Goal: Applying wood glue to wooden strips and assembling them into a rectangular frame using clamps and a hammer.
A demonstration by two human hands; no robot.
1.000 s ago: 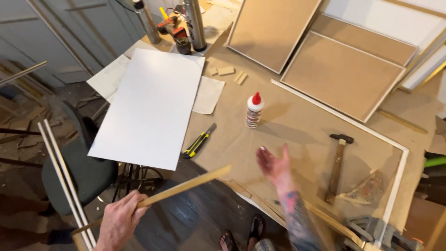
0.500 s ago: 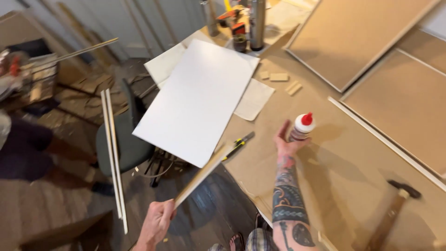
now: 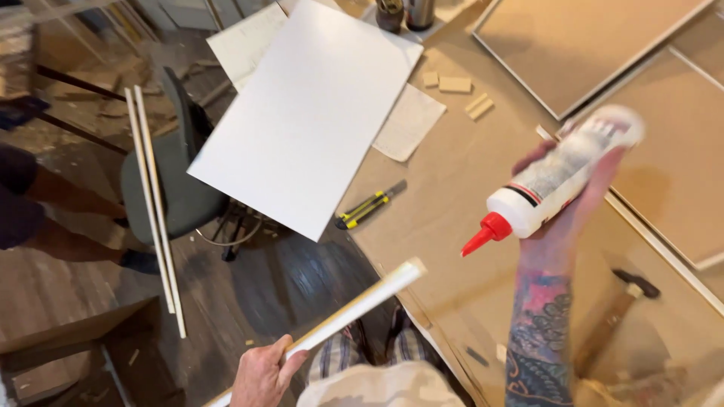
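Observation:
My right hand (image 3: 564,218) holds a white glue bottle (image 3: 558,177) with a red nozzle, tipped so the nozzle points down-left, above the brown worktable (image 3: 467,203). My left hand (image 3: 260,373), low in the view, grips a long thin wooden strip (image 3: 362,303) with a white face; its free end rises toward the glue nozzle but stays apart from it. A yellow-and-black utility knife (image 3: 369,205) lies on the table edge near a large white board (image 3: 305,113).
A hammer (image 3: 620,301) lies on the table right of my arm. Framed brown panels (image 3: 603,45) cover the far right. Small wood blocks (image 3: 456,84) sit near paper sheets. Two white strips (image 3: 154,203) lean by a grey chair (image 3: 177,188); another person's legs (image 3: 45,203) stand at left.
My right hand went from reaching for the glue bottle on the table to lifting it and tipping it nozzle-down. The strip in my left hand now points up toward the nozzle.

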